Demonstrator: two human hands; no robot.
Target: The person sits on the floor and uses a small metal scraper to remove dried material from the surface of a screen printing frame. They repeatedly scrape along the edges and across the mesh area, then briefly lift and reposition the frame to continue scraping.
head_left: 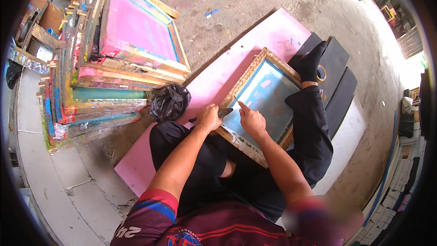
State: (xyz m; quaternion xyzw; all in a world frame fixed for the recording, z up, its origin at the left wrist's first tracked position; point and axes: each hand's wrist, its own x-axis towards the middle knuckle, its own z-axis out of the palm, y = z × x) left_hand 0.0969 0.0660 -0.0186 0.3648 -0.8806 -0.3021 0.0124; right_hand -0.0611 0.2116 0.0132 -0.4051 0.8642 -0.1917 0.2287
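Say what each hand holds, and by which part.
Left hand: dark hand tool, apparently around its middle. Right hand: cannot tell whether it holds anything.

Wood-framed blue-grey screen (272,102), askew

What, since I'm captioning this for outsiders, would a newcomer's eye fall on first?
Probably the stack of paint-stained wooden frames at upper left, its top screen bright pink. Next, the wood-framed blue screen near the centre, with the left hand and right hand at its lower-left side. A crumpled black bag sits between stack and screen.
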